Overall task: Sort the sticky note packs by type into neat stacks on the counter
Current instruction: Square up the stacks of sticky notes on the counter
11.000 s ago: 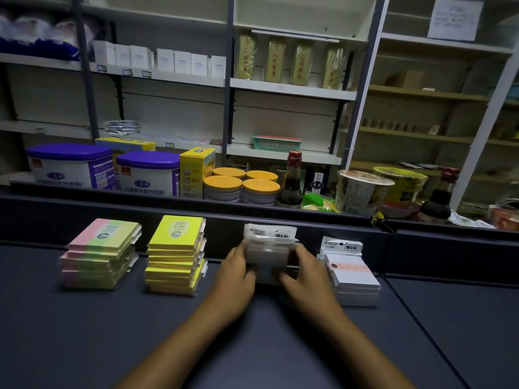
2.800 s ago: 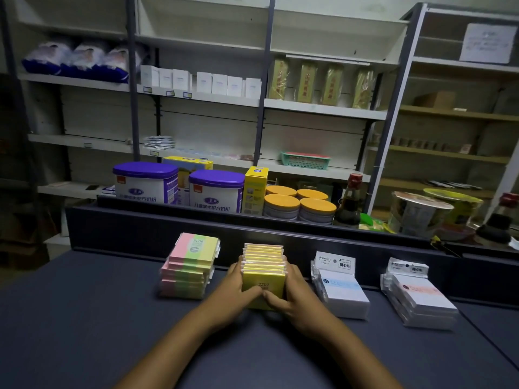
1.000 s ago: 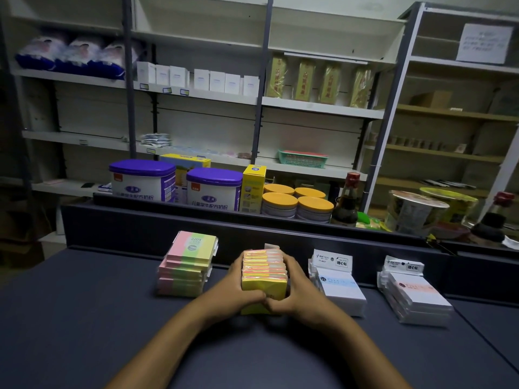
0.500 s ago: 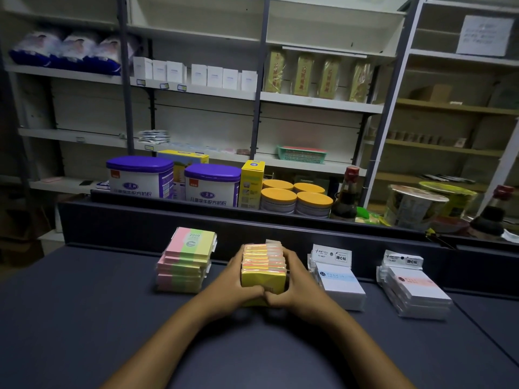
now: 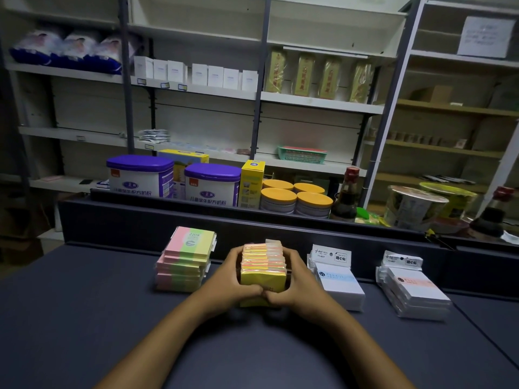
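- Yellow pack stack (image 5: 262,272): centre of frame on the dark counter (image 5: 84,318), stood on edge, pack edges facing up, showing yellow with orange/pink stripes; top edges look slightly uneven.
- Left hand (image 5: 230,279) grips the stack's left side, right hand (image 5: 297,282) grips its right side; fingers curled round it, thumbs meeting at the near face.
- Risk: an on-edge bundle held by side squeeze alone could fan out or drop a middle pack if the grip slackens.
- Risk: glossy wrap probably slides, so packs may skew when the stack is laid flat.
- Risk: pink-green stack (image 5: 185,261) sits just beside, left of centre; a wide set-down could knock it.
- Blue-label white stack (image 5: 338,279) right of centre, orange-label white stack (image 5: 415,290) further right, well apart; both flat.
- Judgement: sort looks nearly finished, only this stack needs settling.
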Available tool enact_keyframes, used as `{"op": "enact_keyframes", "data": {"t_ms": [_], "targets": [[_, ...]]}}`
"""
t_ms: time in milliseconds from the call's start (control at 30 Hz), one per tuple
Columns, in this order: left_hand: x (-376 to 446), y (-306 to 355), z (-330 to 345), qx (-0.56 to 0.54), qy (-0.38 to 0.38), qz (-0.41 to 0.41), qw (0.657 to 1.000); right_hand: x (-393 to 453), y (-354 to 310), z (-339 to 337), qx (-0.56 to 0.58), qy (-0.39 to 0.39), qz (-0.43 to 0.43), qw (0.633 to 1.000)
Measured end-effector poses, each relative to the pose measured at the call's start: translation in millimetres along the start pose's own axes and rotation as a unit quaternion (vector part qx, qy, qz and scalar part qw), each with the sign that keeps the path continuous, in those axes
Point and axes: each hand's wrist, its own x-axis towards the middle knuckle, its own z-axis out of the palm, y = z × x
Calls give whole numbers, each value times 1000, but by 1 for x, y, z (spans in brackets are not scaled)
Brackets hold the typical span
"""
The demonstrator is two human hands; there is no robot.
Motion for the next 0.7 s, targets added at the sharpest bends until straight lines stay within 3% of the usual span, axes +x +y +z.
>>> {"op": "enact_keyframes", "data": {"t_ms": [100,200,400,500,700], "targets": [[2,2,0,-43,39,0,998,1,-2,-6,18,10,-1,1000],[1,8,4,-168,72,-11,983,3,-9,-10,58,26,4,998],[0,16,13,-348,47,-22,936,8,-13,-4,195,55,80,976],[0,17,13,-380,50,-29,923,9,-11,2,286,33,107,952],[3,22,4,-344,35,-63,936,11,-13,-1,329,53,125,935]]}}
